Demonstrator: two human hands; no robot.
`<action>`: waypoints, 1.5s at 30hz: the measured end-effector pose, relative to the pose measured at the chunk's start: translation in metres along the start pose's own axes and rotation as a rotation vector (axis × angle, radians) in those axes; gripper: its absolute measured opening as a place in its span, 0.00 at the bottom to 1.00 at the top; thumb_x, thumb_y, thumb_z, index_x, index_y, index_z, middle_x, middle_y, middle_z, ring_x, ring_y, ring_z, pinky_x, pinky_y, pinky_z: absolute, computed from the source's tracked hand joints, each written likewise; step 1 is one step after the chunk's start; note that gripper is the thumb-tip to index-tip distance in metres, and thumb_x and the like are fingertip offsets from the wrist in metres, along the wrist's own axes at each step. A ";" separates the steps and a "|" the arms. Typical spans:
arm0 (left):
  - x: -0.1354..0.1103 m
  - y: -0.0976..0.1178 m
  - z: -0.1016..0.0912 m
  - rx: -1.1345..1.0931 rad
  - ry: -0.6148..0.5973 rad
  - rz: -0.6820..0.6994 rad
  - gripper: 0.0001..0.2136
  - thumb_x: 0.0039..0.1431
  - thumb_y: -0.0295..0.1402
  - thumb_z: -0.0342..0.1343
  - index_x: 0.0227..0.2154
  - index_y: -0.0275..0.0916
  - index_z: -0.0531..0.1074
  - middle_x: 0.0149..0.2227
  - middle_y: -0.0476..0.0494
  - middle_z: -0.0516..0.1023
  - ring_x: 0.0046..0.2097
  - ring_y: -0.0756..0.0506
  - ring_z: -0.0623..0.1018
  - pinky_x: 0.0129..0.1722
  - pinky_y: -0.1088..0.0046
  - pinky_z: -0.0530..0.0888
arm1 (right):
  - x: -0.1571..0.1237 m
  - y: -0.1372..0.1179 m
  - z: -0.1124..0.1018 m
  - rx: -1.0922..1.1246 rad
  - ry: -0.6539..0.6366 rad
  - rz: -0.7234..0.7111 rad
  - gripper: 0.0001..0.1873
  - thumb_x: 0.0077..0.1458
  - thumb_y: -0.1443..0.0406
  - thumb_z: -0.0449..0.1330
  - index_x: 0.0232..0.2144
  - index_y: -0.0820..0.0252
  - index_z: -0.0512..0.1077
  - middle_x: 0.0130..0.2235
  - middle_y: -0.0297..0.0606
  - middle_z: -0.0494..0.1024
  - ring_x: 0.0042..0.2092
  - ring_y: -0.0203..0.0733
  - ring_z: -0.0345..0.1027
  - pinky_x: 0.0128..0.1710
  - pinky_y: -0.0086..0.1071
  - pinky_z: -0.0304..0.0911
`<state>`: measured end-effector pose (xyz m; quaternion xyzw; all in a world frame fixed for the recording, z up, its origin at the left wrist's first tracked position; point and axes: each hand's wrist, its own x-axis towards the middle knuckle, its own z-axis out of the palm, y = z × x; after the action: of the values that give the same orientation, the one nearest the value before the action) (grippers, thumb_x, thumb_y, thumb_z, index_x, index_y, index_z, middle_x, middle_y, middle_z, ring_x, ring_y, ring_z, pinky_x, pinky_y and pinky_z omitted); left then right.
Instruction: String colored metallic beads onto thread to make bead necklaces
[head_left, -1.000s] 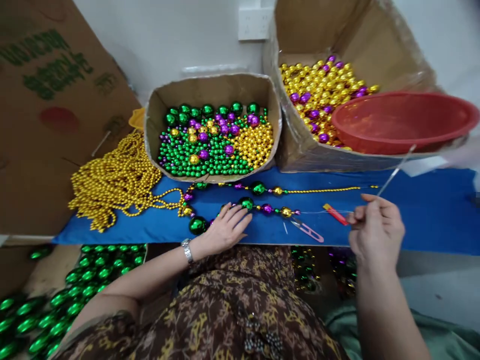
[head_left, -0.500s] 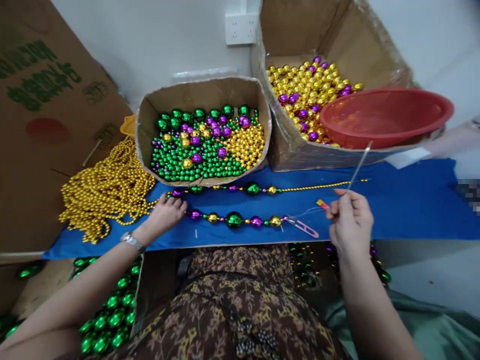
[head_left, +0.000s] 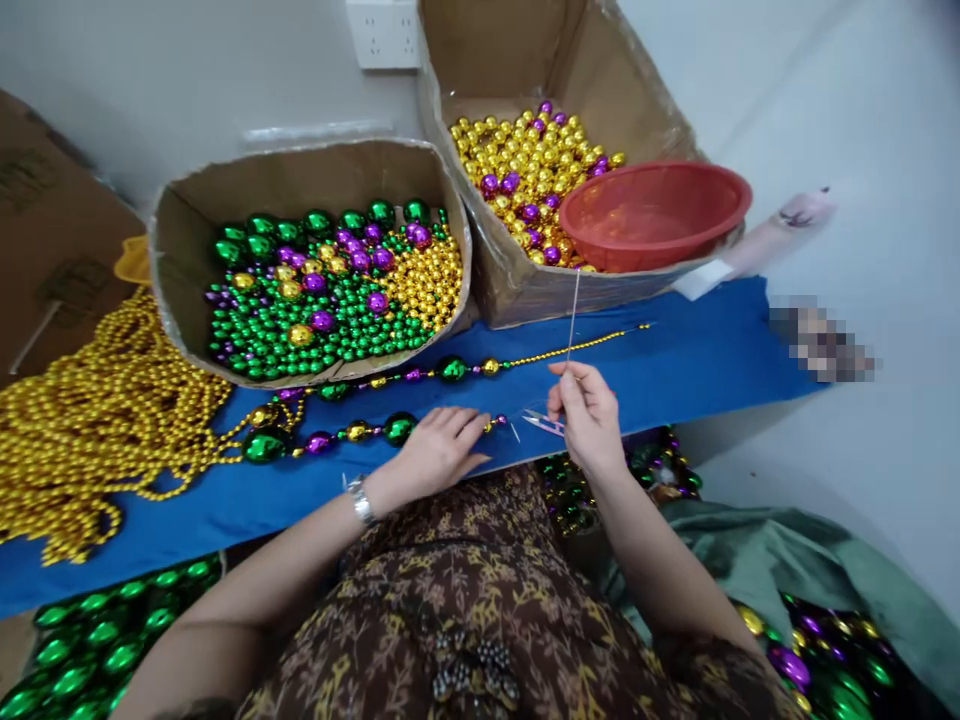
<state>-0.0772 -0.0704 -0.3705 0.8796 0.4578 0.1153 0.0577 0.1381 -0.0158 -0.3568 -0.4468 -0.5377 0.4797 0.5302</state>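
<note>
My right hand (head_left: 589, 415) pinches a long thin needle (head_left: 574, 310) that points up and away from me. My left hand (head_left: 439, 448) lies with fingers stretched out on a bead strand (head_left: 352, 432) of green, gold and purple balls on the blue cloth (head_left: 705, 350). A second strand (head_left: 525, 358) with a thin gold tail runs parallel just beyond it. Small thread snips (head_left: 544, 423) lie on the cloth between my hands.
A cardboard box of mixed green, purple and gold beads (head_left: 330, 280) stands behind the strands. A larger box of gold beads (head_left: 525, 160) holds a red plastic bowl (head_left: 652, 212). A heap of gold bead chains (head_left: 90, 420) lies left. Green balls (head_left: 82, 640) fill the space below left.
My left hand moved right along the near strand and now lies flat on it. My right hand came in closer to the left, the needle swinging upright. The view shifted right.
</note>
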 end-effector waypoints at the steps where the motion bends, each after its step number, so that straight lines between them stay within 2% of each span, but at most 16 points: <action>1: 0.012 0.007 0.014 -0.013 0.020 -0.002 0.24 0.65 0.43 0.48 0.58 0.33 0.61 0.53 0.32 0.71 0.53 0.39 0.72 0.50 0.61 0.70 | 0.000 -0.002 0.001 0.000 0.004 -0.002 0.13 0.62 0.54 0.55 0.41 0.56 0.70 0.22 0.25 0.67 0.22 0.28 0.60 0.22 0.23 0.58; 4: 0.037 0.015 0.045 -0.023 -0.004 -0.026 0.21 0.66 0.41 0.46 0.56 0.34 0.63 0.48 0.34 0.74 0.47 0.40 0.74 0.45 0.63 0.71 | 0.000 -0.005 -0.004 0.027 0.025 -0.002 0.13 0.61 0.54 0.56 0.40 0.56 0.71 0.21 0.25 0.65 0.21 0.28 0.58 0.21 0.22 0.57; 7: 0.043 0.013 0.057 -0.008 -0.067 -0.066 0.14 0.68 0.38 0.42 0.45 0.37 0.70 0.37 0.39 0.76 0.41 0.42 0.74 0.40 0.66 0.71 | 0.005 -0.004 -0.018 0.067 0.137 -0.023 0.13 0.58 0.53 0.59 0.38 0.57 0.70 0.20 0.23 0.62 0.20 0.27 0.56 0.20 0.21 0.54; 9: 0.043 0.010 0.059 -0.015 -0.076 -0.084 0.14 0.69 0.38 0.42 0.41 0.37 0.71 0.35 0.40 0.75 0.40 0.43 0.74 0.39 0.67 0.70 | 0.010 -0.004 -0.030 0.091 0.226 -0.020 0.15 0.56 0.52 0.61 0.36 0.57 0.70 0.19 0.22 0.61 0.19 0.26 0.53 0.18 0.20 0.52; 12: 0.042 0.009 0.059 -0.035 -0.072 -0.113 0.14 0.68 0.40 0.43 0.41 0.38 0.70 0.36 0.39 0.75 0.40 0.43 0.73 0.38 0.68 0.70 | 0.017 -0.008 -0.044 0.129 0.296 0.019 0.18 0.51 0.50 0.64 0.34 0.58 0.69 0.19 0.22 0.61 0.19 0.25 0.52 0.17 0.19 0.51; 16: 0.044 0.008 0.062 -0.033 -0.080 -0.145 0.14 0.68 0.41 0.43 0.40 0.38 0.70 0.36 0.39 0.76 0.40 0.43 0.74 0.37 0.68 0.70 | 0.022 -0.018 -0.048 0.192 0.394 -0.013 0.20 0.47 0.52 0.68 0.32 0.59 0.68 0.18 0.23 0.62 0.19 0.25 0.51 0.16 0.18 0.50; 23: 0.045 0.007 0.065 -0.055 -0.068 -0.143 0.14 0.67 0.43 0.45 0.39 0.38 0.70 0.36 0.39 0.75 0.40 0.43 0.73 0.37 0.67 0.71 | 0.024 -0.022 -0.046 0.207 0.391 -0.024 0.18 0.48 0.55 0.68 0.32 0.60 0.69 0.16 0.21 0.57 0.18 0.25 0.47 0.15 0.19 0.50; 30: 0.044 0.009 0.066 -0.035 -0.063 -0.158 0.14 0.66 0.43 0.46 0.38 0.39 0.71 0.36 0.39 0.74 0.41 0.42 0.73 0.36 0.67 0.70 | 0.034 -0.022 -0.062 0.200 0.473 -0.104 0.11 0.50 0.59 0.68 0.29 0.58 0.71 0.14 0.22 0.56 0.17 0.28 0.45 0.14 0.21 0.47; 34: 0.045 0.008 0.068 -0.018 -0.075 -0.160 0.15 0.66 0.43 0.45 0.37 0.39 0.71 0.36 0.41 0.75 0.41 0.41 0.73 0.36 0.67 0.71 | 0.035 -0.027 -0.064 0.198 0.496 -0.125 0.10 0.51 0.60 0.67 0.28 0.58 0.71 0.14 0.23 0.56 0.17 0.28 0.46 0.14 0.22 0.47; 37: 0.045 0.009 0.066 -0.033 -0.089 -0.167 0.15 0.66 0.44 0.46 0.39 0.39 0.71 0.37 0.40 0.75 0.42 0.41 0.73 0.38 0.66 0.72 | 0.033 -0.031 -0.061 0.190 0.498 -0.139 0.09 0.52 0.60 0.66 0.28 0.58 0.71 0.14 0.23 0.56 0.17 0.28 0.46 0.14 0.22 0.47; 40: 0.042 0.013 0.061 -0.056 -0.082 -0.168 0.18 0.65 0.44 0.47 0.49 0.36 0.68 0.41 0.37 0.75 0.44 0.40 0.74 0.41 0.64 0.72 | 0.033 -0.034 -0.060 0.199 0.499 -0.130 0.09 0.53 0.60 0.65 0.29 0.57 0.70 0.14 0.24 0.57 0.17 0.28 0.46 0.15 0.22 0.47; 42: 0.038 0.017 0.057 -0.062 -0.042 -0.147 0.23 0.65 0.43 0.48 0.57 0.33 0.62 0.47 0.33 0.73 0.48 0.39 0.73 0.44 0.62 0.72 | 0.033 -0.034 -0.060 0.210 0.508 -0.123 0.09 0.53 0.60 0.65 0.29 0.58 0.70 0.15 0.24 0.57 0.18 0.28 0.47 0.15 0.22 0.48; 45: 0.029 0.025 0.049 -0.075 0.066 -0.041 0.25 0.65 0.41 0.47 0.60 0.31 0.58 0.55 0.30 0.69 0.54 0.38 0.70 0.51 0.60 0.71 | 0.033 -0.033 -0.063 0.221 0.507 -0.152 0.09 0.53 0.61 0.65 0.30 0.59 0.70 0.15 0.23 0.57 0.18 0.28 0.47 0.15 0.22 0.48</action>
<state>-0.0290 -0.0604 -0.4079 0.8629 0.4729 0.1601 0.0780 0.2006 0.0152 -0.3205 -0.4504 -0.3645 0.3671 0.7277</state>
